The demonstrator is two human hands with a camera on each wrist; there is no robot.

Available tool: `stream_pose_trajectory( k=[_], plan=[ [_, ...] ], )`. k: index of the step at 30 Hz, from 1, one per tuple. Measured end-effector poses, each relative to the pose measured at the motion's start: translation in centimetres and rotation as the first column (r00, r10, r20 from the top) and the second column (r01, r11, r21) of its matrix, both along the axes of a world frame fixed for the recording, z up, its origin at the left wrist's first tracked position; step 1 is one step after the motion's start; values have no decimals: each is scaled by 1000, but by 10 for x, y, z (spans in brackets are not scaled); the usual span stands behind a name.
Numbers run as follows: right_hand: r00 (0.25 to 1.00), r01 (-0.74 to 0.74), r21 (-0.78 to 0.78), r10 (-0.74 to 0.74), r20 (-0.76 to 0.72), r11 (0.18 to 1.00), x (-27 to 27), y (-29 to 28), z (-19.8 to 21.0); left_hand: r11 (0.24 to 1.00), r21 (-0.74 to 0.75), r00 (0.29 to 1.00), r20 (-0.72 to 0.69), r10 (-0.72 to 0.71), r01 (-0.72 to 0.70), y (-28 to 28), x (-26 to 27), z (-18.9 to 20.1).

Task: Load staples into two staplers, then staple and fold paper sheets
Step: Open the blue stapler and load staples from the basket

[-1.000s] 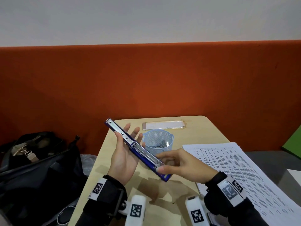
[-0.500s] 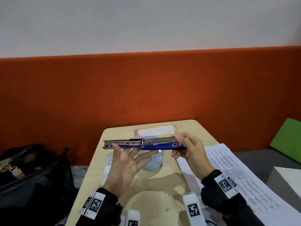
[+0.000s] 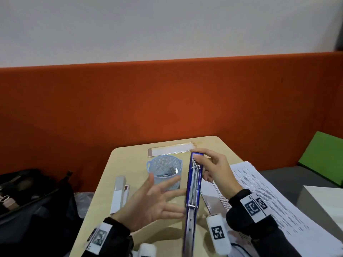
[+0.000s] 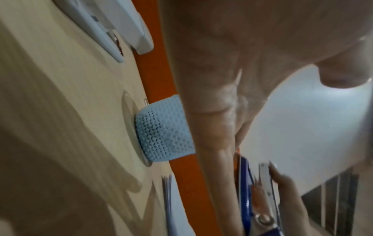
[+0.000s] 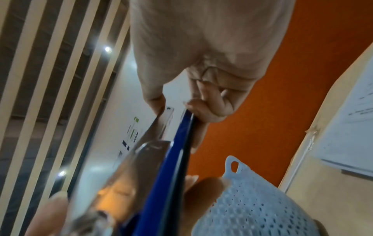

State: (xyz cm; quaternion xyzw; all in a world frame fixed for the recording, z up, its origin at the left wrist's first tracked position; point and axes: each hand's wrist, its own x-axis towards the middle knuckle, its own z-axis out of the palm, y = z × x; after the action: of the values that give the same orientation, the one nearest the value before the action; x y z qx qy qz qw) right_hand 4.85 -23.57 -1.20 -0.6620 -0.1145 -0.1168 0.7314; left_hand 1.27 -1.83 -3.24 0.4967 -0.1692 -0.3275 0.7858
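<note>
- The right hand (image 3: 213, 169) pinches the far end of the opened blue stapler (image 3: 193, 191), held above the counter (image 3: 104, 184).
- The left hand (image 3: 148, 203) is spread flat, fingertips touching the stapler's side.
- Beyond the left hand's fingers sits a blue mesh basket (image 3: 164, 173); a white stapler (image 3: 118, 193) lies to its left.
- Printed sheets (image 3: 269, 193) lie under the right wrist.

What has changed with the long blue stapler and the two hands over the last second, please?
The long blue metal stapler swung from lying across the left palm to pointing away from the person. The right hand shifted to pinch its far end. The left hand let go and now only touches its side with spread fingers. The pale blue perforated basket and the white stapler stayed put.
</note>
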Motion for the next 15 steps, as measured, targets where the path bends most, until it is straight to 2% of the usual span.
stream_pose_trajectory(
  k=[3,7,10,15],
  plan=[
    [997,-69,-59,67,-31,996,-2,8,-3,990,140,996,79,-37,26,-10,-4,-1],
    [994,-105,-127,105,-9,986,-4,15,-9,967,228,989,119,86,-112,-22,-10,3],
    [991,-137,-144,136,-18,980,-4,22,-12,956,227,978,131,160,-187,-27,-11,2],
    [979,-203,-136,198,-55,970,-4,25,-16,955,193,973,94,210,-225,-27,-11,-1]
  ],
)
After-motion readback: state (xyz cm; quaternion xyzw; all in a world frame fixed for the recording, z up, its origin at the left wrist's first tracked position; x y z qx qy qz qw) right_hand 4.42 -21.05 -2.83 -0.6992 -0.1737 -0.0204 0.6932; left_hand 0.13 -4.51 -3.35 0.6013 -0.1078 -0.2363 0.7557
